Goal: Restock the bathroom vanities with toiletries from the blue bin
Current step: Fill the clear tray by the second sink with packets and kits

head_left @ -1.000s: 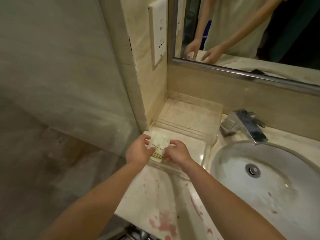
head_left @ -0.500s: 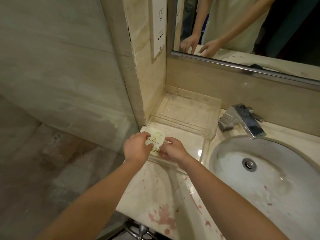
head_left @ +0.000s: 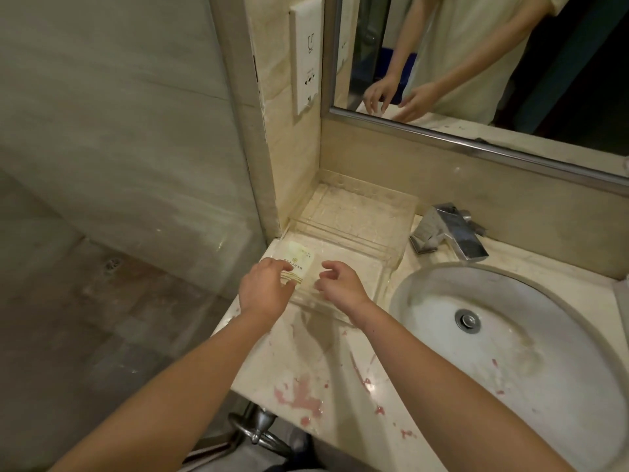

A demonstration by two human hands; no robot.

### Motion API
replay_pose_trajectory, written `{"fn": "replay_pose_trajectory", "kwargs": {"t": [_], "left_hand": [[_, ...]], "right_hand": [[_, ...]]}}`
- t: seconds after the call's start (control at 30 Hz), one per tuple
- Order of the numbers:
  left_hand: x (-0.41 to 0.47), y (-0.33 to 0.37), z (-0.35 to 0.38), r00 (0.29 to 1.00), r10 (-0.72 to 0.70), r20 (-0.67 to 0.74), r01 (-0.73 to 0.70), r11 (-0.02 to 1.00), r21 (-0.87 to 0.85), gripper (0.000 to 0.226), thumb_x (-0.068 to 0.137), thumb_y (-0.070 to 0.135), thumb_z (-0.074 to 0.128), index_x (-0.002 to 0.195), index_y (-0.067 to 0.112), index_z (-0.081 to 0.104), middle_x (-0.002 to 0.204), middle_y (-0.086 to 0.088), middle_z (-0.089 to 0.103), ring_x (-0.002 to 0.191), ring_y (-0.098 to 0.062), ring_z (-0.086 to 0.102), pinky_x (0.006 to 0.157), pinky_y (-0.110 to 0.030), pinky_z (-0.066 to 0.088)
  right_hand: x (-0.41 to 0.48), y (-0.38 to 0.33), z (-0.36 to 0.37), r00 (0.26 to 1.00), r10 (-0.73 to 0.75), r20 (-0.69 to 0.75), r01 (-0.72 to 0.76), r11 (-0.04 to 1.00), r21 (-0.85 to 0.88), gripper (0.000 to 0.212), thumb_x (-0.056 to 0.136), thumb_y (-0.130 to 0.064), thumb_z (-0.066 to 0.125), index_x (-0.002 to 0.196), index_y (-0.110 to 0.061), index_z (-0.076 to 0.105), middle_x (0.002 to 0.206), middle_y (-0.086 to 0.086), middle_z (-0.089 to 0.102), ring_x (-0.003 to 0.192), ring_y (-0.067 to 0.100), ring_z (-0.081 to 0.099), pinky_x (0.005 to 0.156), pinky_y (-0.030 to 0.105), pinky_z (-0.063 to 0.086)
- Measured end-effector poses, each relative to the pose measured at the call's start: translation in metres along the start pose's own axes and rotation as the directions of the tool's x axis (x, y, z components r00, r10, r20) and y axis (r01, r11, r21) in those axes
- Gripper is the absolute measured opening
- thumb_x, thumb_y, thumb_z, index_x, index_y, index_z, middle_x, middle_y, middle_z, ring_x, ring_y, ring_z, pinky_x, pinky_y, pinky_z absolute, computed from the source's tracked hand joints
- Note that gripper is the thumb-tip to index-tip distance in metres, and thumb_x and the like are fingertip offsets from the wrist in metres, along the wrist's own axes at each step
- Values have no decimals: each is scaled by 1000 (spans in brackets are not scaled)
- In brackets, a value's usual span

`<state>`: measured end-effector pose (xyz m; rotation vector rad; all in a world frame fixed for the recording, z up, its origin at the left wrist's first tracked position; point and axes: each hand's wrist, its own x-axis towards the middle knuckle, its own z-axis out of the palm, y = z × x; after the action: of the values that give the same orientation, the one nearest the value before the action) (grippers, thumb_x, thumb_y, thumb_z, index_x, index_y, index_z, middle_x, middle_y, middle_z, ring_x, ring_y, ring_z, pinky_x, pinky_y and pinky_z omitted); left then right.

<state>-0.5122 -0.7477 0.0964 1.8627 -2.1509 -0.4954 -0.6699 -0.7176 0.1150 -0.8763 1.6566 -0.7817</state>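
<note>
I am leaning over the counter with both hands at the clear tray in its back left corner.

A pale packet with gold stripes is lying flat in the tray's near section, against its left end by the counter's left edge. My left hand is reaching over the packet's near end, fingers bent and their tips resting on it; I cannot tell whether the thumb is pinching it or only touching. My right hand is hovering just beside the packet over the bare middle of that section, fingers loosely curled and holding nothing. The tray's far section is sitting against the back wall. The tap is standing to the tray's right, and the sink is taking up the counter's right part. Pink stains are showing along the counter's front edge.
</note>
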Motion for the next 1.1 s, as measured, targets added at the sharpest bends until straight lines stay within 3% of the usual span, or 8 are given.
{"fn": "replay_pose_trajectory", "kwargs": {"t": [0.13, 0.27, 0.47, 0.73, 1.0, 1.1], "left_hand": [[-35, 17, -2, 998, -68, -13, 65, 985, -163, 28, 88, 36, 63, 115, 31, 62, 113, 13, 62, 97, -11, 60, 81, -31, 50], [-78, 32, -3, 991, -130, 4, 127, 956, -264, 22, 88, 39, 62, 109, 34, 61, 97, 19, 62, 83, -5, 59, 70, -27, 45], [-149, 47, 1, 977, -214, 16, 206, 915, -347, 24, 88, 41, 63, 111, 34, 61, 92, 20, 62, 86, -4, 60, 76, -28, 49], [-258, 48, 9, 937, -350, 2, 325, 868, -375, 23, 84, 47, 63, 105, 40, 59, 87, 22, 63, 81, 3, 60, 74, -24, 48], [-363, 25, 7, 845, -535, -14, 477, 765, -432, 27, 81, 40, 71, 106, 35, 62, 86, 17, 64, 83, -5, 61, 81, -30, 53], [-398, 14, 1, 799, -601, -21, 540, 732, -416, 31, 82, 43, 70, 110, 37, 59, 90, 19, 61, 86, -4, 60, 82, -28, 51]], "right_hand": [[-32, 4, -13, 996, -94, -10, 93, 993, -70, 41, 88, -9, 61, 128, -14, 55, 110, 1, 58, 93, 18, 59, 91, 35, 50], [-66, 14, -25, 986, -164, 26, 166, 972, -167, 41, 88, -11, 62, 129, -12, 57, 112, 1, 58, 100, 17, 59, 94, 34, 48], [-119, 38, -44, 955, -265, 135, 296, 889, -351, 46, 88, -16, 62, 133, -13, 55, 124, 3, 59, 106, 15, 58, 91, 24, 43], [-189, 78, -49, 899, -317, 301, 431, 757, -492, 52, 84, -22, 64, 134, -20, 53, 132, -1, 56, 116, 14, 55, 94, 28, 45], [-249, 107, -10, 768, -353, 534, 626, 590, -511, 52, 75, -18, 66, 127, -20, 59, 125, -1, 60, 115, 18, 58, 91, 25, 45], [-268, 113, 13, 703, -327, 632, 700, 479, -530, 60, 75, -22, 67, 133, -20, 55, 129, 0, 57, 119, 17, 55, 100, 28, 45]]}}
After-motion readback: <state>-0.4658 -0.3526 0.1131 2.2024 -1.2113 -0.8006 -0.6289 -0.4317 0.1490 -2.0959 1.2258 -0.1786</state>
